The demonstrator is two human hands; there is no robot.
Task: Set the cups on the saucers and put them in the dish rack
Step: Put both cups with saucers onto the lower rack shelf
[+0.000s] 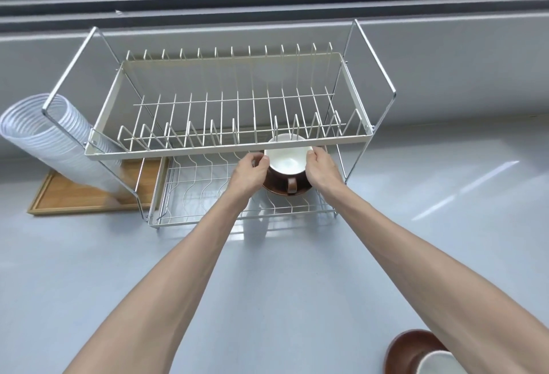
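Observation:
A brown cup with a white inside (pixel 285 160) stands on a brown saucer (pixel 274 189) over the right part of the dish rack's lower wire shelf (pixel 196 186). The cup's handle points toward me. My left hand (pixel 248 174) holds the saucer's left edge and my right hand (pixel 322 170) holds its right edge, fingers by the cup's rim. The rack's upper tier (pixel 190 152) hides the cup's far rim. A second brown saucer (pixel 408 350) with a white-lined cup (pixel 438 363) on it sits at the bottom right, partly behind my right forearm.
The two-tier white wire dish rack has tall metal side frames (pixel 375 61). A stack of clear plastic cups (pixel 53 139) lies on a wooden tray (pixel 89 195) left of the rack. Grey counter runs to a window ledge behind.

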